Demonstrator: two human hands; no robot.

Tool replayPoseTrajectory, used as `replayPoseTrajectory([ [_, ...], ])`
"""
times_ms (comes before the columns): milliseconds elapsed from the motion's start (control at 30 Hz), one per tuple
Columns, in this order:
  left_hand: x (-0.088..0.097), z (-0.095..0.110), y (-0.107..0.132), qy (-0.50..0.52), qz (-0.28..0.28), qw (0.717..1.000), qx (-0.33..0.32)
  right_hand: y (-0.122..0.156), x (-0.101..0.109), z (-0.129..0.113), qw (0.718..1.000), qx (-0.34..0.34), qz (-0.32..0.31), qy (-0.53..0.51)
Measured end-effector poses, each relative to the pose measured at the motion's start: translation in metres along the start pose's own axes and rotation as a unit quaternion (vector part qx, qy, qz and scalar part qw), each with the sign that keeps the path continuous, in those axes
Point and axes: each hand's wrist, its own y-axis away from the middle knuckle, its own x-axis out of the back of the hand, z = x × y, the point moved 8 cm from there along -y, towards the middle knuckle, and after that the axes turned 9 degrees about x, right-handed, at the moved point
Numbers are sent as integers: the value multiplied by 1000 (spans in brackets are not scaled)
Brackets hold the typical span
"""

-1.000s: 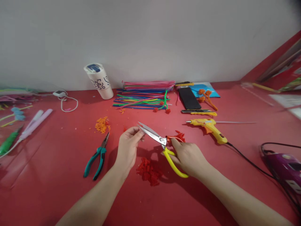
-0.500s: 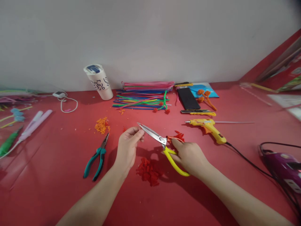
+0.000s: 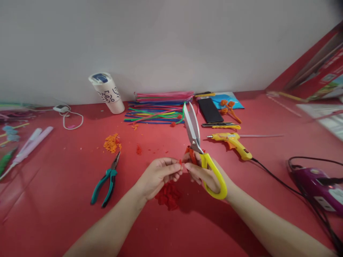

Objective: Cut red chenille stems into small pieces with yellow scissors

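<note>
My right hand (image 3: 206, 175) grips the yellow-handled scissors (image 3: 197, 142), blades closed and pointing up and away from me. My left hand (image 3: 160, 175) is pinched on a small red piece (image 3: 180, 163) right beside the right hand's fingertips. Just under both hands lies a pile of red cut bits (image 3: 167, 194) on the red table (image 3: 66, 214). Something red-orange shows behind the scissors' pivot; I cannot make it out.
Teal pliers (image 3: 105, 180) lie to the left, orange scraps (image 3: 111, 142) beyond them. A yellow glue gun (image 3: 233, 142) with its cord lies to the right, a purple device (image 3: 316, 184) at far right. Coloured pipe cleaners (image 3: 158, 110), a white cup (image 3: 105, 92) and a phone (image 3: 210, 110) sit by the wall.
The scissors swung from lying across towards the left to pointing upright. My left hand left the blade tip and came down next to the right hand, pinching a red piece.
</note>
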Motion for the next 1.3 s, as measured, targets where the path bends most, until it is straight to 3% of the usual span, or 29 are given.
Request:
replayPoseTrajectory([
  [100, -5, -6, -1, -11, -24, 999, 31, 0, -6, -3, 997, 14, -23, -76],
  [200, -4, -8, -1, -46, -12, 998, 33, 0, -6, -3, 997, 4, -23, -80],
  [400, 0, 9, 2, -176, 81, 979, -59, 4, 3, 3, 997, -59, 35, 43],
  [467, -1, 12, 3, -193, 97, 974, -75, 4, 3, 0, 996, -45, 34, 64],
  [567, 10, 13, 2, -139, 131, 978, -81, 2, 9, -7, 990, -5, 34, 136],
  [667, 28, 21, 4, -55, 181, 974, -122, 1, 16, -12, 959, 32, 17, 283],
  [767, 43, 31, 7, 2, 212, 963, -169, 2, 17, -11, 900, 29, -12, 436],
  [1000, 50, 41, 13, 30, 219, 950, -220, 3, 4, -5, 804, 64, -76, 586],
  [1100, 50, 43, 14, 29, 219, 948, -229, 4, 3, -3, 783, 69, -80, 613],
  [1300, 51, 44, 16, 34, 230, 944, -234, 4, 2, -2, 778, 77, -79, 619],
])
